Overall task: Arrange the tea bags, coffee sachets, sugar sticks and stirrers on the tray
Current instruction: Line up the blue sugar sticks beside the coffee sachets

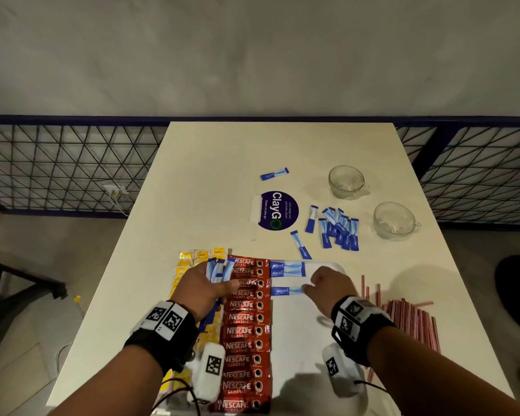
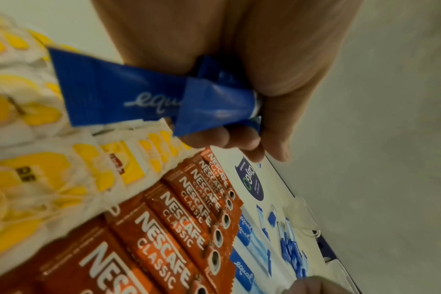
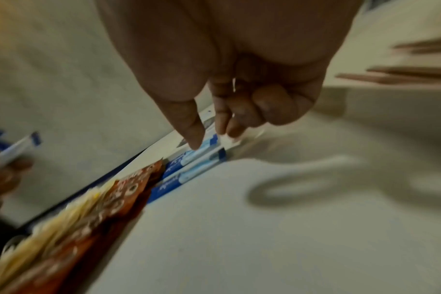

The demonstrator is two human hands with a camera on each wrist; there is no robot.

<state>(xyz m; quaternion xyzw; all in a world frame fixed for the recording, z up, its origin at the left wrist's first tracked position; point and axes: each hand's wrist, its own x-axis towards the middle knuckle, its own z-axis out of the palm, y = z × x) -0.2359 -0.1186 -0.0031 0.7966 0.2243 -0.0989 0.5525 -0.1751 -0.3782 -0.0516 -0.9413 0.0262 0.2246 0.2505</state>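
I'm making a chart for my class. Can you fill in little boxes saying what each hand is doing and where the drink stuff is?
left hand: holds a bunch of blue sugar sticks
right hand: fingertips on a sugar stick on the tray
tray: tea bags, coffee sachets, three sugar sticks
stirrers: on table, right of tray
loose sugar sticks: beyond tray

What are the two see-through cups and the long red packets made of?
The two cups look like clear glass, though hard plastic is possible: you see the table through them, and their rims shine. The red coffee sachets look like glossy foil or plastic film: light glints off them, and their ends are crimped.
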